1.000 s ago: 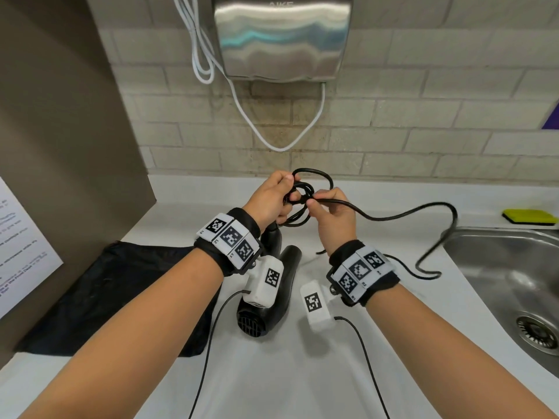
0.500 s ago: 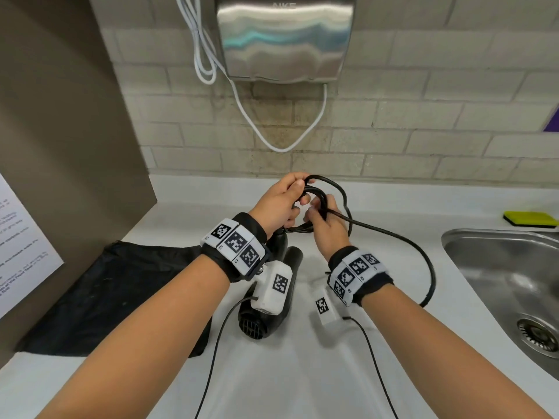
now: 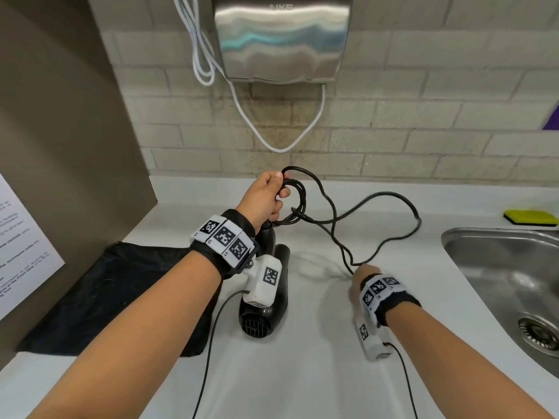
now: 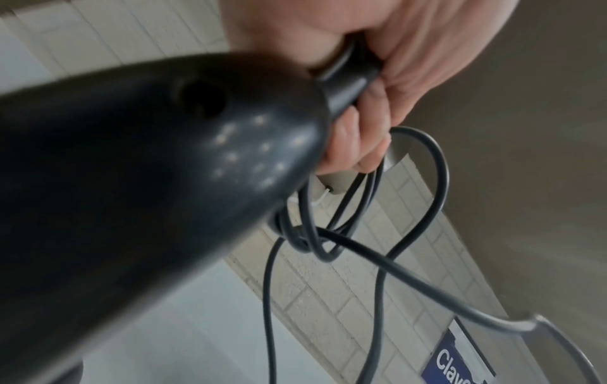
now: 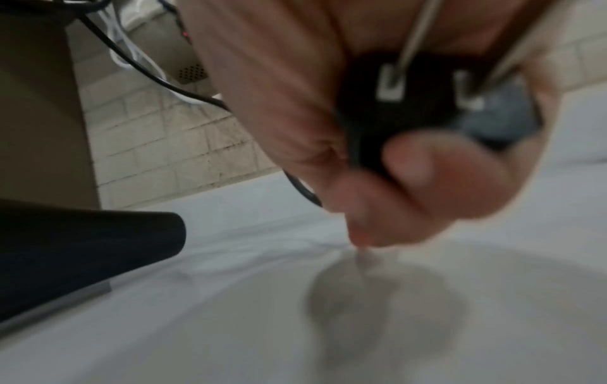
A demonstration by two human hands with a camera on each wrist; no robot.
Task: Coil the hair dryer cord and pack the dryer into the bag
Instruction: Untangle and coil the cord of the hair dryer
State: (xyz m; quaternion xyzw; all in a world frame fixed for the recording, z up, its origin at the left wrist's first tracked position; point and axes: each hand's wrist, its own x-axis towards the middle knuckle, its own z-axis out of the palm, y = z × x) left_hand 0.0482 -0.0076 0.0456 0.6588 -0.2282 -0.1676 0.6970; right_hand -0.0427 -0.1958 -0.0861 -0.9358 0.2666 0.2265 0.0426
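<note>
The black hair dryer (image 3: 266, 309) lies on the white counter, its grille toward me. My left hand (image 3: 266, 195) grips a few coiled loops of the black cord (image 3: 298, 201) just above the dryer's handle; in the left wrist view the fingers (image 4: 377, 65) curl round the cord's root beside the dryer body (image 4: 147, 181). The loose cord (image 3: 390, 195) trails right and back to my right hand (image 3: 363, 272), low over the counter. In the blurred right wrist view that hand pinches the black plug (image 5: 410, 109), prongs up. The black bag (image 3: 106, 297) lies flat at left.
A steel sink (image 3: 499, 267) is set into the counter at right, with a yellow sponge (image 3: 531, 217) behind it. A wall hand dryer (image 3: 281, 37) with a white cable (image 3: 278, 146) hangs above. A brown partition (image 3: 60, 146) bounds the left side.
My right hand has left the coil and dropped toward me and to the right, now holding the plug end. The left hand keeps the loops, raised slightly.
</note>
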